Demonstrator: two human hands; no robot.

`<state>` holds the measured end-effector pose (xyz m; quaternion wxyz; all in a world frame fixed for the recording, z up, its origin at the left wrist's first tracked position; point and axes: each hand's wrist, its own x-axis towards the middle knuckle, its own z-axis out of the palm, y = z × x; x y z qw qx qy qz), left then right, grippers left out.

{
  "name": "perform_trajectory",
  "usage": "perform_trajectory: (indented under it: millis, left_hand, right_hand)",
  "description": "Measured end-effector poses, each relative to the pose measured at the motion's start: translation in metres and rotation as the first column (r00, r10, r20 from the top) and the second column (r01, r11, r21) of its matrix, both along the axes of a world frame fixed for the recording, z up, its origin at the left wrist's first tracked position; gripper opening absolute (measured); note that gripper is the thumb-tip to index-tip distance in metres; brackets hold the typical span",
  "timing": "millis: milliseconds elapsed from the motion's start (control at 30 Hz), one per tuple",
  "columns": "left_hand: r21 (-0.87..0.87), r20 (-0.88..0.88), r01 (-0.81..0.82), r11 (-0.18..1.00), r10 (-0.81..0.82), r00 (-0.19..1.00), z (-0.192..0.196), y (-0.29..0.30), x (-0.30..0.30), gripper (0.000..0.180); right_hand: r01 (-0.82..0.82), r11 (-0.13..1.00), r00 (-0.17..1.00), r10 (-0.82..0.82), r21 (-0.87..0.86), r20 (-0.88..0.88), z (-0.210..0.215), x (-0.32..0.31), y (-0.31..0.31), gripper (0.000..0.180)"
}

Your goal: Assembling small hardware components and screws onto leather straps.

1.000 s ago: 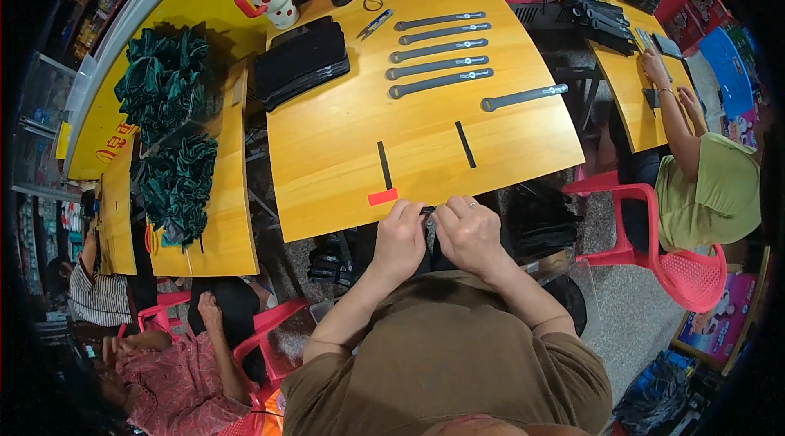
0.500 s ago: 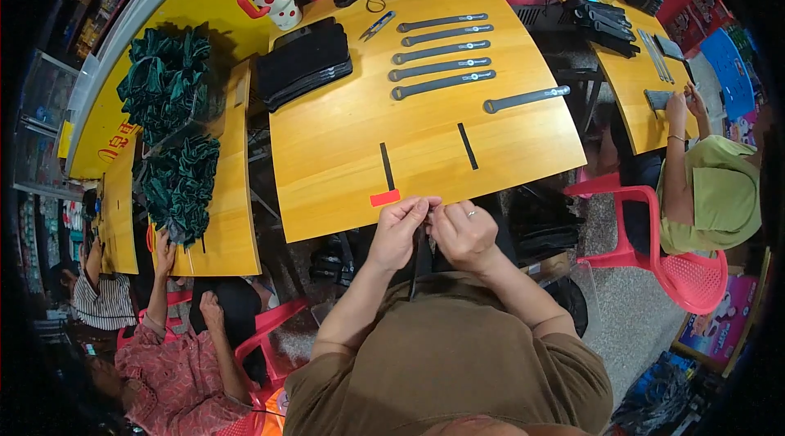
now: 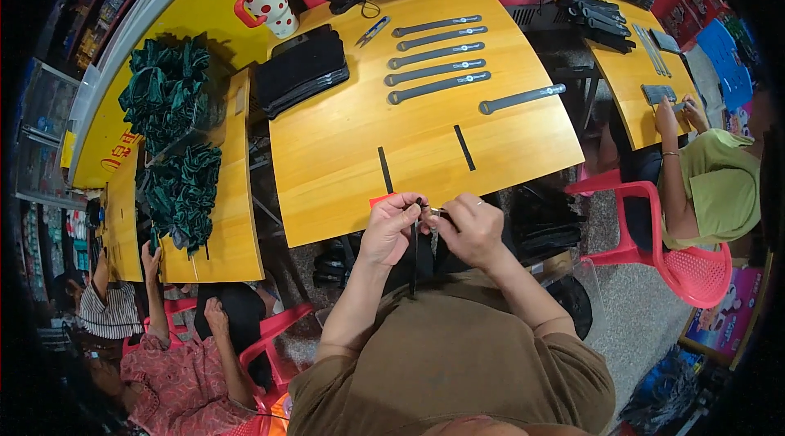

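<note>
Straps (image 3: 433, 53) with white lettering (image 3: 470, 49) beyond black strip (image 3: 415, 260) in left hand (image 3: 390, 231)

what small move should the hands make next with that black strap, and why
Perhaps steady the narrow black strap with the left hand and ease its upper end straight with the right hand: its tail hangs below the left hand's pinch, and the right fingertips sit close beside that pinch. Finer detail is unclear.

Bright light puts a faint sheen on the yellow table (image 3: 327, 178); edges curve toward black corners.
</note>
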<state>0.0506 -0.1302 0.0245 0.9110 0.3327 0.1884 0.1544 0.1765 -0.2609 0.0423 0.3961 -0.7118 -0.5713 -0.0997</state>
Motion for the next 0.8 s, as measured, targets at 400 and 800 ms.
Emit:
perform_trajectory:
  millis: [400, 800]
  left_hand:
    - [0.2, 0.119, 0.043, 0.979, -0.068, 0.991, 0.049, 0.008, 0.04, 0.018]
    - [0.401, 0.195, -0.074, 0.913, -0.006, 0.981, 0.067, 0.011, 0.046, 0.015]
  right_hand:
    - [-0.287, 0.958, 0.87, 0.263, -0.005, 0.416, 0.063, 0.049, 0.015, 0.019]
    - [-0.143, 0.99, 0.829, 0.111, 0.016, 0.549, 0.081, 0.034, 0.024, 0.01]
